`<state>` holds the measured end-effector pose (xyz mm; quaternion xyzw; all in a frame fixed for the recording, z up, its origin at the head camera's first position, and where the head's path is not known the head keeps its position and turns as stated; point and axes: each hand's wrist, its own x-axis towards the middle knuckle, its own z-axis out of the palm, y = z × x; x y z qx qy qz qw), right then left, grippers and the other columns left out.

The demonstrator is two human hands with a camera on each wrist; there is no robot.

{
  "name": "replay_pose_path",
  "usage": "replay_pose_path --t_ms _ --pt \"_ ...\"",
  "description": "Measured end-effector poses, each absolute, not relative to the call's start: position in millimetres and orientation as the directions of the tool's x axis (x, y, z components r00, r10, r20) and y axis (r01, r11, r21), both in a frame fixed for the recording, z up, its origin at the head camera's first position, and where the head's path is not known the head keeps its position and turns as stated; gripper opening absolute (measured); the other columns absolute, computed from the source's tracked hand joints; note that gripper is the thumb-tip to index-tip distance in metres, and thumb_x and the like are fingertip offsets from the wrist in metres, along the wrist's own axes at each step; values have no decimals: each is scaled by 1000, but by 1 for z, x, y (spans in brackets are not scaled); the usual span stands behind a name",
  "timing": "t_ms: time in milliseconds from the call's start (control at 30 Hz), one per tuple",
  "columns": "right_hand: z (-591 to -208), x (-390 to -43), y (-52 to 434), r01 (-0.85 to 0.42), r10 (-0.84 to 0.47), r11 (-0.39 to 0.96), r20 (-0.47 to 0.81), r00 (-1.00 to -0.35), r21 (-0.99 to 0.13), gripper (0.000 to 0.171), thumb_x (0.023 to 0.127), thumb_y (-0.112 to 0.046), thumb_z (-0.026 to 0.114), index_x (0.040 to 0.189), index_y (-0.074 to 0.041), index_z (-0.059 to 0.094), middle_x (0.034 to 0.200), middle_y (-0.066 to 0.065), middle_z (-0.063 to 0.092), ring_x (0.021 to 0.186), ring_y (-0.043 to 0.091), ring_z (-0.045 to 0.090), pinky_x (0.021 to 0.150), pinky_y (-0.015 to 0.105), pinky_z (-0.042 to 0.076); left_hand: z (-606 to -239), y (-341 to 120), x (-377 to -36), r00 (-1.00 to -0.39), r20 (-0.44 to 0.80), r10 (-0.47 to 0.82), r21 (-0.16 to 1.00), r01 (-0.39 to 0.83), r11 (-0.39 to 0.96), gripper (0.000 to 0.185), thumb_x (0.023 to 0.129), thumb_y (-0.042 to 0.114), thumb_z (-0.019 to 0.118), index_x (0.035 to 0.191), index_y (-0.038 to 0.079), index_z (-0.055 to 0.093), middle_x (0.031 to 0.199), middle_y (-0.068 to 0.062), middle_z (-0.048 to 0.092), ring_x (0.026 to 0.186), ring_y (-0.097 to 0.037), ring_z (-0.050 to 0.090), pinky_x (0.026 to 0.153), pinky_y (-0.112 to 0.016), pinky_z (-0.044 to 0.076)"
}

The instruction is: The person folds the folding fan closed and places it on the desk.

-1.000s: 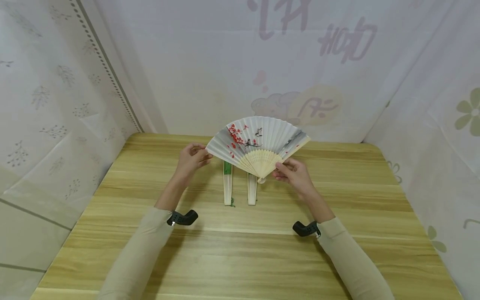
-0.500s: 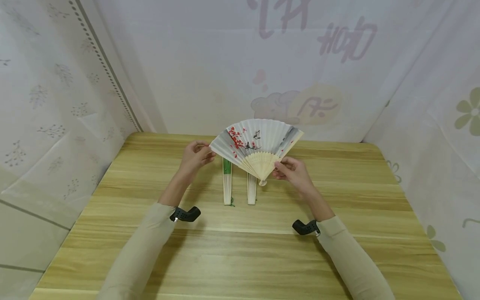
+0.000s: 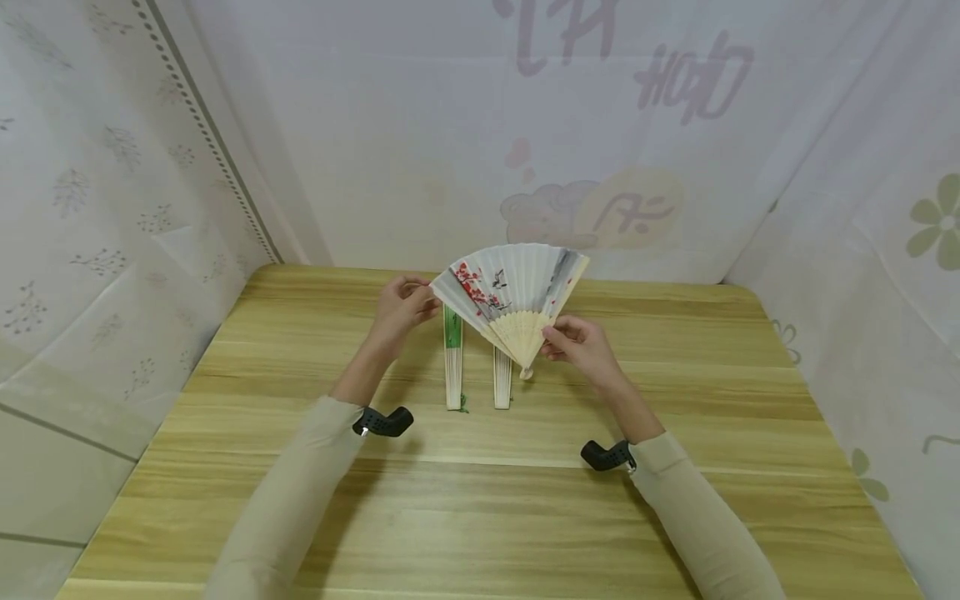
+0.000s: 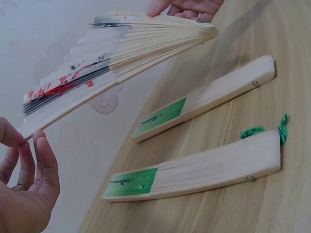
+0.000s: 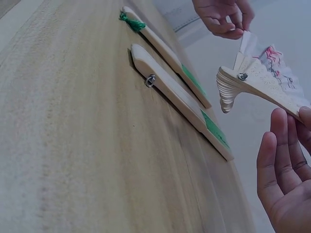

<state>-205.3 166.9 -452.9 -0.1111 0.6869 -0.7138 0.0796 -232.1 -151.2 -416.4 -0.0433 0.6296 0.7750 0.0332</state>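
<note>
Between both hands, pleated paper fan (image 3: 512, 287) on splayed bamboo ribs.

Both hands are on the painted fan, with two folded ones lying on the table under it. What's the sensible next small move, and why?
Probably bring the left hand toward the right hand, gathering the remaining pleats. The painted fan is only partly spread, the left hand pinches its outer edge, and the right grips the ribs near the pivot. The two folded fans on the table lie closed side by side.
</note>
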Motion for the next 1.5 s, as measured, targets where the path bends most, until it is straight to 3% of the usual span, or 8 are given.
replay_pose_path --t_ms 200,533,1067,1333,1500 --pt "-453 -204 167 -29 -269 -48 41 -962 -998 18 100 -5 66 104 13 64 86 18 69 80 34 69 75 42 60 -414 -144 -237 -995 -98 -12 977 -94 -189 16 101 5 59 116 2 53 110 -13 59 90 -24 65 95 -40 54" --pt "-453 -203 165 -17 -275 -60 33 -961 -998 20 99 -5 67 104 15 63 86 17 68 78 26 69 77 42 60 -408 -135 -242 -998 -67 -11 981 -63 -186 12 99 2 56 111 3 54 103 -11 60 81 -17 66 79 -28 58" --pt "-456 -202 164 -9 -274 -40 20 -962 -999 22 97 -7 72 108 12 68 91 17 68 79 23 68 77 40 60 -407 -124 -246 -998 -58 -26 987 -54 -151 12 98 3 57 110 3 57 98 -11 61 82 -24 67 73 -29 58" --pt "-459 -203 162 -26 -268 -15 29 -963 -1000 19 96 -6 72 106 10 70 91 16 69 78 22 68 76 40 60 -405 -121 -246 -998 -55 -10 987 -53 -150 13 97 2 56 110 3 57 98 -12 61 77 -18 66 70 -26 57" --pt "-458 -202 160 -29 -268 -19 33 -963 -999 19 96 -5 72 106 11 70 90 15 69 78 21 67 75 36 60 -406 -118 -247 -999 -41 1 991 -41 -125 12 100 5 57 112 3 57 98 -13 61 83 -27 67 71 -29 57"
